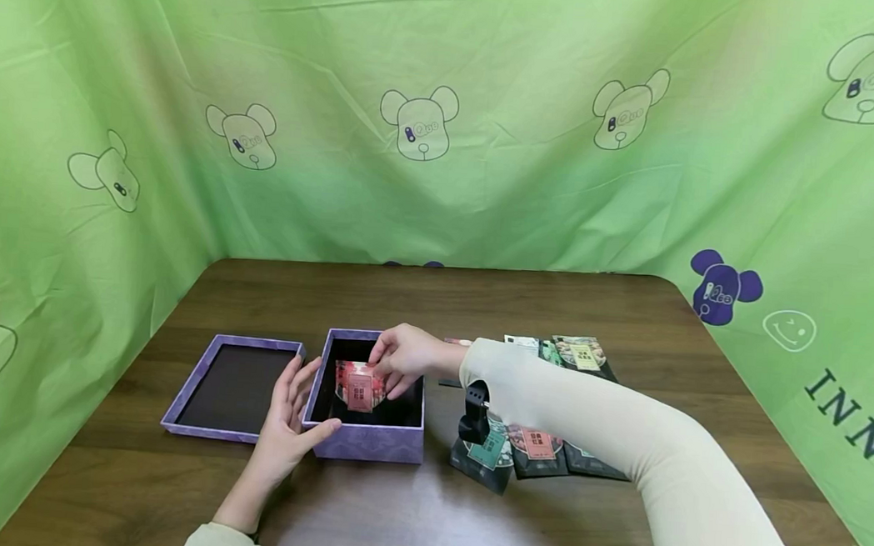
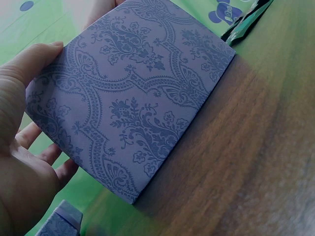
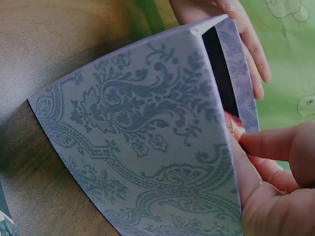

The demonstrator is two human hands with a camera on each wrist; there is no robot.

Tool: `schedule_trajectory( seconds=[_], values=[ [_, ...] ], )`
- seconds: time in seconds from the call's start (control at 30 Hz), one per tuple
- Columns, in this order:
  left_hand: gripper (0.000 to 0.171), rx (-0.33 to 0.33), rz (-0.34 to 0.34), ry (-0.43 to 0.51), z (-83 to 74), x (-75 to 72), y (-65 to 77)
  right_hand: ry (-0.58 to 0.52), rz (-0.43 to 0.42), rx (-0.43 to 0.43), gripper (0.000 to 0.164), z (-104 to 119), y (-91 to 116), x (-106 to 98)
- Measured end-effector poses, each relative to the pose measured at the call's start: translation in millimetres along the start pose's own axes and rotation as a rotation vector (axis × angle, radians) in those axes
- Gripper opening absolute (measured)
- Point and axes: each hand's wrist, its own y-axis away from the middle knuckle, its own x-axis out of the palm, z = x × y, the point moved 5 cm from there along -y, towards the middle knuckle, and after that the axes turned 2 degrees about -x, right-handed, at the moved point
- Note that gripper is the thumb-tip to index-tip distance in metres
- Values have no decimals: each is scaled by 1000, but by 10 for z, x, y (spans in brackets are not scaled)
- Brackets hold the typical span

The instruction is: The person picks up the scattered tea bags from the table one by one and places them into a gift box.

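A purple patterned box [image 1: 370, 443] with a dark inside stands on the table. My right hand [image 1: 404, 356] reaches over its right side and pinches a red and black sachet [image 1: 359, 385] by its right edge. In the right wrist view, the thumb and fingers [image 3: 275, 167] dip past the rim, and only a red bit of the sachet [image 3: 234, 125] shows. At the front left corner, my left hand [image 1: 287, 418] holds the box, thumb at the front rim and fingers along the left wall. The left wrist view shows the thumb [image 2: 37, 61] against the patterned wall [image 2: 128, 93].
The purple lid [image 1: 230, 387] lies inside up, left of the box. To the right, more sachets lie in two groups: a teal one [image 1: 487, 456] and a red one [image 1: 539, 448] in front, a yellow-labelled one [image 1: 585, 355] behind. My right sleeve covers several of them.
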Motion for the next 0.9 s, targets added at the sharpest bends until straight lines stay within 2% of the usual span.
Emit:
schedule_trajectory(
  seconds=[0.3, 0.43, 0.63, 0.9],
  values=[
    [97, -5, 7, -1, 14, -6, 11, 101, -2, 5, 25, 26, 72, 3],
    [97, -3, 3, 5, 15, -11, 1, 142, 2, -7, 27, 61, 99, -21],
    [97, 2, 3, 9, 10, -12, -4, 118, 10, -25, 25, 118, 164, -53],
    [96, -2, 5, 9, 11, 0, -2, 54, 38, -67, 24, 166, 359, -185]
  ],
)
